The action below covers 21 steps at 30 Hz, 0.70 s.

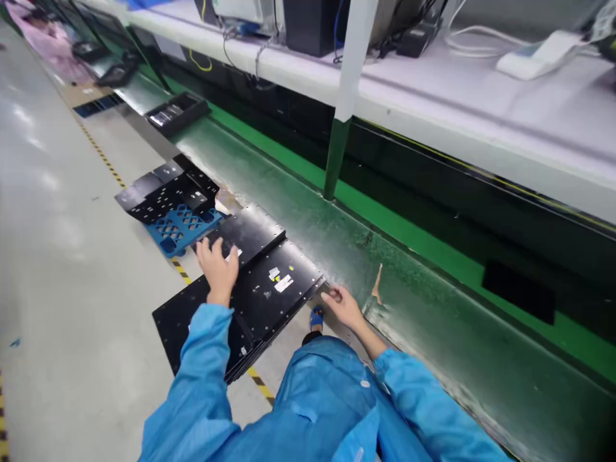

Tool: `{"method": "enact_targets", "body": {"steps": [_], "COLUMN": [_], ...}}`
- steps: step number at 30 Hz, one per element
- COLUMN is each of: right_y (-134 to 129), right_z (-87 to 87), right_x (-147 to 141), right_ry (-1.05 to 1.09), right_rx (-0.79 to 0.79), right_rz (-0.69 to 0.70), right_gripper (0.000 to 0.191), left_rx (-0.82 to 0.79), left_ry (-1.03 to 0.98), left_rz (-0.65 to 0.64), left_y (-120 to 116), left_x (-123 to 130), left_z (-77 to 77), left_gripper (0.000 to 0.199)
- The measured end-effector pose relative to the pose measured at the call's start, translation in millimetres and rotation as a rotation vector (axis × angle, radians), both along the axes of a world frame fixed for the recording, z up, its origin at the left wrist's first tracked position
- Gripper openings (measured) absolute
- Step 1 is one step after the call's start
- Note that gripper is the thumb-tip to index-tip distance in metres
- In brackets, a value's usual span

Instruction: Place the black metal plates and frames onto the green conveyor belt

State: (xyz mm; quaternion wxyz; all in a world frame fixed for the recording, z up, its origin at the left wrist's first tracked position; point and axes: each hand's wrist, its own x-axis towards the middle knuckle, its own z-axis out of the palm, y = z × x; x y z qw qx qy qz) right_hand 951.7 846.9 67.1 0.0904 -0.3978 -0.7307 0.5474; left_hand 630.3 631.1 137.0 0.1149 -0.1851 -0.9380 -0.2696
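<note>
Large black flat panels [269, 289] with small white and yellow labels lie stacked in front of me. My left hand [219, 266] is over the stack's left part, fingers spread and bent, by a raised black panel [250, 231]; whether it touches is hard to tell. Near the stack's right corner is my right hand [342, 305], its fingers curled together; what they hold, if anything, is too small to make out. Both arms wear blue sleeves.
A blue plastic pallet [180, 228] bears more black panels [168, 192] beyond the stack. Green floor [298, 205] runs beside a white shelf [457, 128] with a post [344, 96]. Black trays [178, 112] stand farther off. A person in pink [51, 42] is at upper left.
</note>
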Motion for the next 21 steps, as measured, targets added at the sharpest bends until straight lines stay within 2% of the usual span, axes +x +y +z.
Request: {"method": "enact_targets", "body": {"steps": [2, 4, 7, 9, 11, 17, 19, 21], "right_y": [18, 27, 28, 26, 26, 32, 35, 38], "right_z": [5.9, 7.0, 5.6, 7.1, 12.0, 30.1, 34.1, 39.2], "right_x": [-39, -65, -79, -77, -72, -68, -66, -60], "right_ry": [-0.025, -0.066, -0.062, -0.058, -0.105, -0.259, -0.205, -0.047], "right_rx": [0.147, 0.206, 0.203, 0.184, 0.184, 0.199, 0.124, -0.047], "right_rz": [-0.017, 0.039, 0.153, 0.178, 0.172, 0.121, 0.055, -0.039], "right_gripper": [0.091, 0.095, 0.081, 0.068, 0.059, 0.048, 0.046, 0.049], "left_rx": [-0.035, -0.148, -0.318, -0.389, -0.448, -0.536, -0.552, -0.543], "left_ry": [-0.001, -0.080, -0.167, -0.181, -0.180, -0.171, -0.164, -0.157], "left_rz": [-0.125, -0.268, -0.336, -0.347, -0.358, -0.366, -0.398, -0.458], "left_y": [8, 19, 34, 40, 44, 54, 58, 63], "left_x": [49, 104, 162, 177, 180, 188, 196, 202], "left_z": [-8.3, -18.7, -28.9, -28.9, -25.1, -15.3, -10.9, -0.7], "left_gripper": [0.053, 0.057, 0.077, 0.098, 0.110, 0.093, 0.092, 0.091]}}
